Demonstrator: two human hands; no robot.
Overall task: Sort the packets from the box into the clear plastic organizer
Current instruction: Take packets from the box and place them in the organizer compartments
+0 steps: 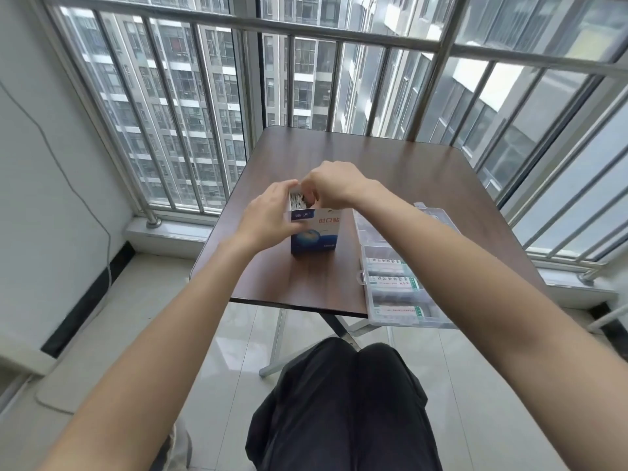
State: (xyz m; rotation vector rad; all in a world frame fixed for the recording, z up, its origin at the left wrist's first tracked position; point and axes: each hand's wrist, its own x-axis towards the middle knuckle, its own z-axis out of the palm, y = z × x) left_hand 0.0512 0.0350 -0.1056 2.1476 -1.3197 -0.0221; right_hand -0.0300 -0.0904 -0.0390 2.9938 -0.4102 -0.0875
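Box: upright on desk, top open, packets standing on edge.
Left hand: fingers clamped on box side, steadying it.
Right hand: fingers dipped into opening; grip hidden, cannot tell.
Organizer: just right, within reach.

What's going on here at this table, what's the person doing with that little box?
A seated person is working at a brown table by a barred window. The left hand steadies an open blue and white box standing upright, while the right hand reaches into its top, where a row of thin packets shows. To the person's right lies the clear plastic organizer, open, with some compartments already holding packets. Whether the right hand's fingers have gripped a packet cannot be told.
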